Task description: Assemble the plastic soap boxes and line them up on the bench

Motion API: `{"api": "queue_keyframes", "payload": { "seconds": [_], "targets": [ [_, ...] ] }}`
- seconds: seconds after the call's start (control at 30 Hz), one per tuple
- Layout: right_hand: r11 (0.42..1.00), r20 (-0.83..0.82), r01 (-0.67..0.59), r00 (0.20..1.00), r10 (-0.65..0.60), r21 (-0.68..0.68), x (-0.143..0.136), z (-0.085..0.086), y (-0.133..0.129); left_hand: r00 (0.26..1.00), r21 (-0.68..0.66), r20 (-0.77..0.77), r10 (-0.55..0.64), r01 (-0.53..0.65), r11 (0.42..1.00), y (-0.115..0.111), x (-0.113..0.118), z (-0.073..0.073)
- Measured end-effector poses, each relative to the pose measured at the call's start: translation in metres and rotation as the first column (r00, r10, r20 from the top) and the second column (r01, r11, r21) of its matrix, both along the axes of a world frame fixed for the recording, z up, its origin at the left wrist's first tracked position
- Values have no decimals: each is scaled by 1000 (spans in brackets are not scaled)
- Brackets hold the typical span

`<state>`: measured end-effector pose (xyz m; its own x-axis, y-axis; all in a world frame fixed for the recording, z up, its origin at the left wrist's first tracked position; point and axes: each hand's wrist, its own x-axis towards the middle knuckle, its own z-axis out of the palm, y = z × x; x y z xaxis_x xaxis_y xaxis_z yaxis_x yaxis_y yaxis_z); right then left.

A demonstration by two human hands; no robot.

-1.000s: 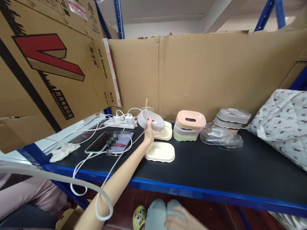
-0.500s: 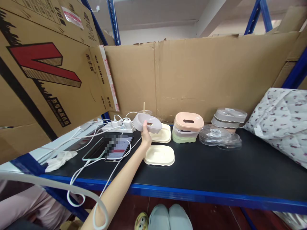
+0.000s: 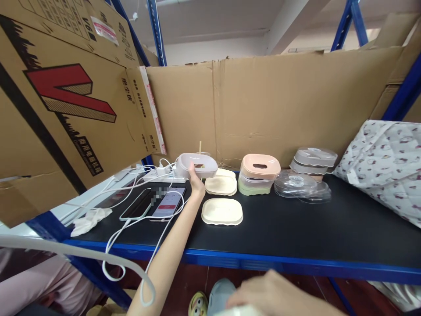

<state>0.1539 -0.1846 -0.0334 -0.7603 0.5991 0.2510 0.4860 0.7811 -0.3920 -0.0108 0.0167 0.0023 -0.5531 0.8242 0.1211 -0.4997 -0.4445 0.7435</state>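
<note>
The left hand [image 3: 196, 184] clasps a grey tub [image 3: 208, 170] aloft; lowering it calls for steadiness. Right hand [image 3: 271, 293] blurred: can't tell its grip.

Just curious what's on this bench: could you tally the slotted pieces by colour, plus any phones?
Lilac slotted piece: 1, held in the left hand
Peach slotted piece: 1
Phones: 2, mint-edged phone and dark-edged phone
Total: 4
</note>
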Motion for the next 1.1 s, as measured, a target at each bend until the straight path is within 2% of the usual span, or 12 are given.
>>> {"api": "queue_keyframes", "payload": {
  "seconds": [0.1,0.17,0.2,0.27,0.33,0.43,0.53,0.73,0.83,0.93,1.03,1.1],
  "targets": [
    [973,-214,114,974,-70,199,-3,33,25,992,70,0,128,-128,989,1,-8,2],
    [862,-318,265,939,-129,433,-8,47,52,981,128,-19,191,-187,974,1,-13,2],
    [789,-289,334,935,-207,515,-11,50,68,975,154,-29,219,-212,965,2,-14,2],
    [681,-157,333,938,-308,652,-21,51,101,960,189,-39,277,-265,946,4,-16,1],
    [640,11,268,918,-397,720,-33,45,132,943,193,-27,333,-322,927,6,-18,0],
    [624,146,234,856,-496,746,-47,32,164,931,182,-6,364,-357,916,10,-20,-1],
    [621,160,292,808,-567,728,-56,19,179,927,199,-39,372,-358,912,12,-20,-2],
    [742,226,367,794,-564,562,-62,11,185,935,184,-90,342,-322,929,8,-15,-3],
    [790,252,412,791,-558,454,-63,13,184,948,151,-92,305,-289,945,6,-13,-4],
    [804,218,444,805,-552,397,-61,20,180,948,180,-125,291,-267,947,6,-12,-4],
    [781,60,436,856,-513,446,-52,34,172,941,230,-139,309,-273,934,8,-13,-2],
    [732,-111,439,885,-452,521,-35,49,166,947,231,-102,306,-277,933,8,-14,1]
  ]
}}
